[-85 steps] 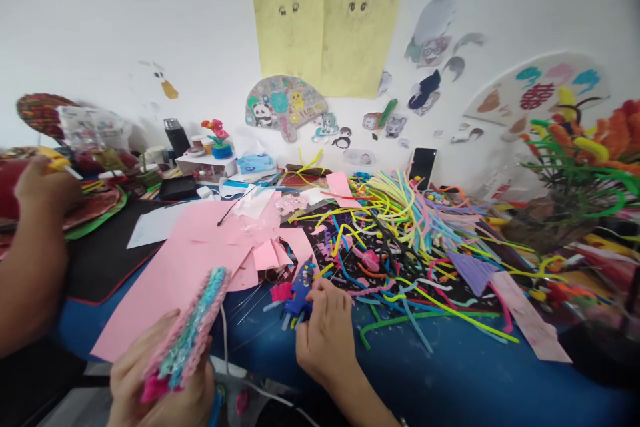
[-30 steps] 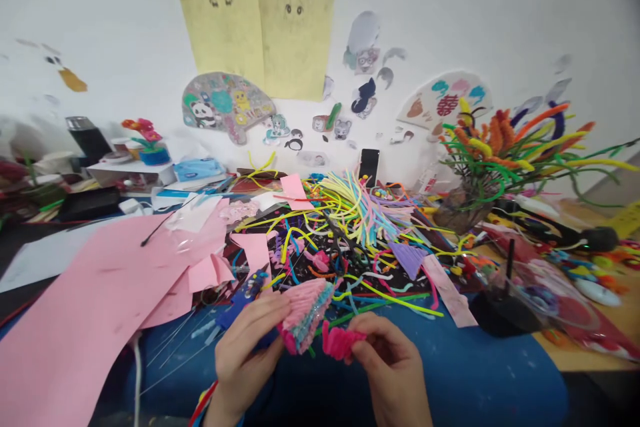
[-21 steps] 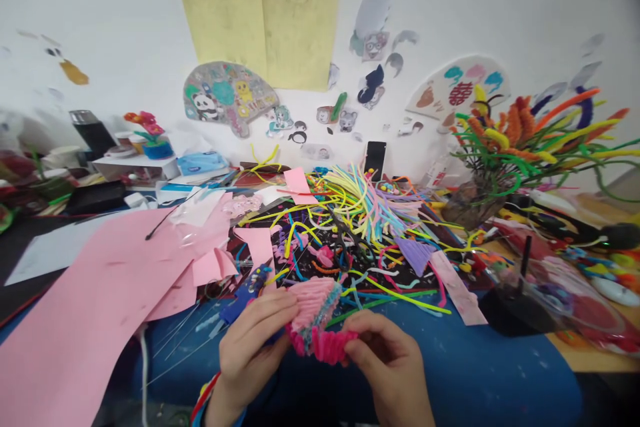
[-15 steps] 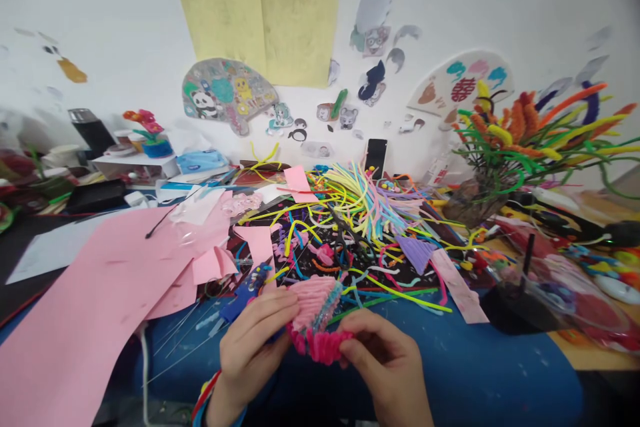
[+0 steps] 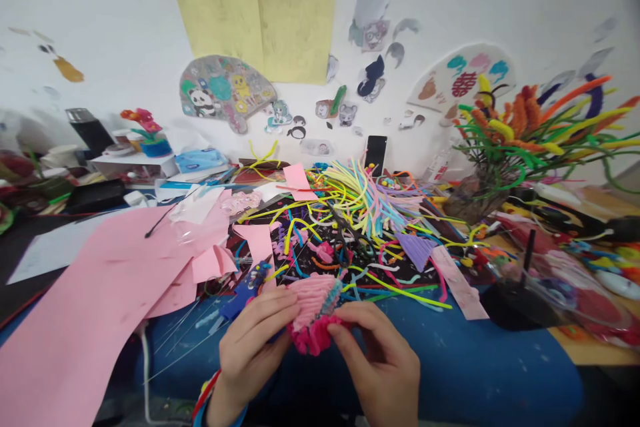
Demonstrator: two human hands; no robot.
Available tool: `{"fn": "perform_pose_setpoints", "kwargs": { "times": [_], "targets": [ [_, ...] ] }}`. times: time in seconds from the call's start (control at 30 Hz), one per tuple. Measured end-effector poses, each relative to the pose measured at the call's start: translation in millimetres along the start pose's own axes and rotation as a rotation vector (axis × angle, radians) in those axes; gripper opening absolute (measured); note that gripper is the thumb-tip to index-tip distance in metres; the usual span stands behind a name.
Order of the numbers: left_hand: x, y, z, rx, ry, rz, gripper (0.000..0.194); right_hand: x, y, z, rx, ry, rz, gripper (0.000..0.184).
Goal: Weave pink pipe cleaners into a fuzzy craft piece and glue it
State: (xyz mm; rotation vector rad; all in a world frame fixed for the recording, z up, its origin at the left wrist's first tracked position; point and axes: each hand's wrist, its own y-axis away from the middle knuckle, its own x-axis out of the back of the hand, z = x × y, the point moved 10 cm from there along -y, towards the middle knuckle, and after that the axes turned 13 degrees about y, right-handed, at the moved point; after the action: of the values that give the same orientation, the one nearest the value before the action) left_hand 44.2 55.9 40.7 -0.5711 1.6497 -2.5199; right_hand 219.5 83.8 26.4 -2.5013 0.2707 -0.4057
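Note:
A pink pipe-cleaner piece [image 5: 313,303] is held above the front of the desk, its light pink rows lying side by side. A blue glittery strip runs along its right side, and a bunched hot-pink pipe-cleaner trim [image 5: 316,339] borders its lower edge. My left hand [image 5: 260,343] grips the piece by its left side, thumb hidden behind it. With thumb and fingertips, my right hand [image 5: 377,357] pinches the right end of the hot-pink trim against the piece. Just beyond my left hand lies a blue glue gun [image 5: 245,293].
Loose pipe cleaners [image 5: 365,200] and black scissors [image 5: 345,230] cover the middle of the desk. Pink sheets [image 5: 100,280] spread over the left. A vase of pipe-cleaner flowers [image 5: 470,197] and a black stand [image 5: 515,303] are at right. A white cable [image 5: 146,373] hangs in front.
My right hand has moved left and slightly up, bringing the end of the hot-pink trim in against the piece's lower right edge. My left hand stays almost still.

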Motion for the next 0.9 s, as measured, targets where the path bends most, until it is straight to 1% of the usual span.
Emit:
{"fn": "perform_pose_setpoints", "kwargs": {
  "times": [0.1,0.27,0.4,0.47,0.57,0.7,0.8,0.9],
  "targets": [
    [-0.5,-2.3,1.4,-0.006,-0.004,0.005,0.016,-0.8,0.9,-5.2,0.046,0.041,0.017,0.018],
    [-0.3,-3.9,2.8,-0.01,-0.028,0.017,0.013,-1.5,2.9,-7.7,0.067,0.068,0.054,0.02],
    [1.4,-2.2,1.7,-0.005,-0.027,0.028,0.016,-0.5,5.2,-8.0,0.067,0.054,0.077,0.022],
    [1.8,-1.6,1.1,-0.002,-0.023,0.028,0.017,0.2,6.4,-10.7,0.094,0.065,0.072,0.025],
    [1.9,-1.7,0.3,0.003,-0.024,0.02,0.017,-2.1,8.3,-18.4,0.18,0.145,0.014,0.026],
    [2.3,-2.4,0.0,0.006,-0.014,0.012,0.017,-6.6,11.8,-27.9,0.317,0.266,-0.073,0.022],
    [2.1,-2.7,0.1,0.004,0.0,0.007,0.017,-6.0,13.2,-34.4,0.409,0.298,-0.073,0.023],
    [2.2,-2.4,0.9,-0.002,-0.001,0.01,0.016,-4.8,12.9,-38.3,0.458,0.299,-0.052,0.017]
  ]
}}
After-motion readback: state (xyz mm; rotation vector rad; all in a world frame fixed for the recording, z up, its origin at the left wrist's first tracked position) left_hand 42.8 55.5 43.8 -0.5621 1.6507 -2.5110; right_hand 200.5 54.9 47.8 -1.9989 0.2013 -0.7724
